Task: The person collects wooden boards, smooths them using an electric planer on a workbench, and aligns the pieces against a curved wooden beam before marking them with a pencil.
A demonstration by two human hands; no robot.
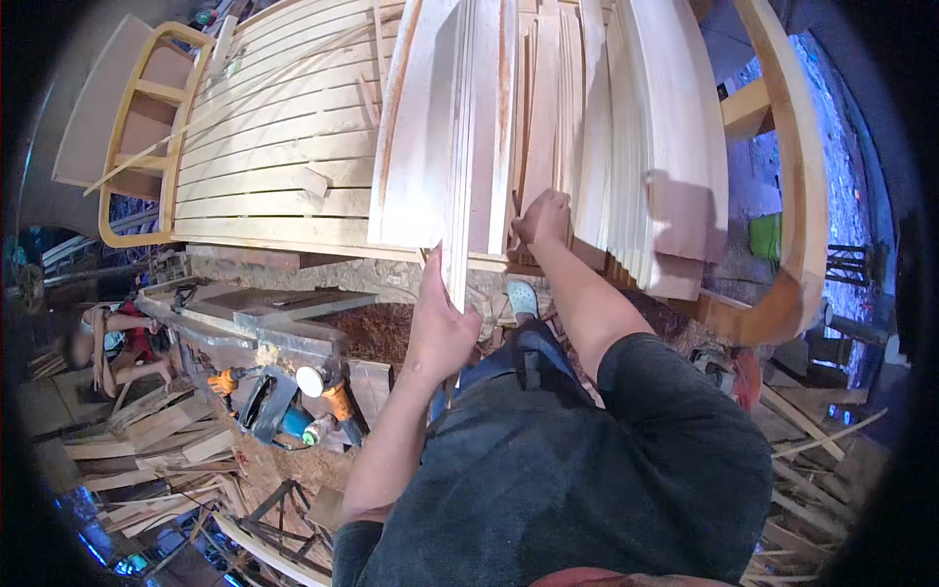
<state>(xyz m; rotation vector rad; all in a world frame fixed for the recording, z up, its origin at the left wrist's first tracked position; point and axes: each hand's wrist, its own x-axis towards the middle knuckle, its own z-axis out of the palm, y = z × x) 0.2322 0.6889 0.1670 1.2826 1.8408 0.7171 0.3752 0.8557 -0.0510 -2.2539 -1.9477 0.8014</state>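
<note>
Near the middle, my left hand (pixel 442 331) is closed around the near end of a narrow bundle of pale wooden strips (pixel 458 196). Beside it lies a wide pale board (pixel 416 147) with brown edges. To the right, my right hand (pixel 545 217) rests with curled fingers at the near end of thin upright slats (pixel 545 108); what its fingertips grip is hidden. A thick row of curved boards (pixel 626 137) stands on edge just right of that hand.
A slatted wooden panel (pixel 284 147) with a rounded frame (pixel 110 196) extends left. Power tools (pixel 337 399) lie on a bench at lower left. Another person (pixel 117 342) sits at far left near scrap wood (pixel 166 430). A curved wooden frame (pixel 802 196) rises at right.
</note>
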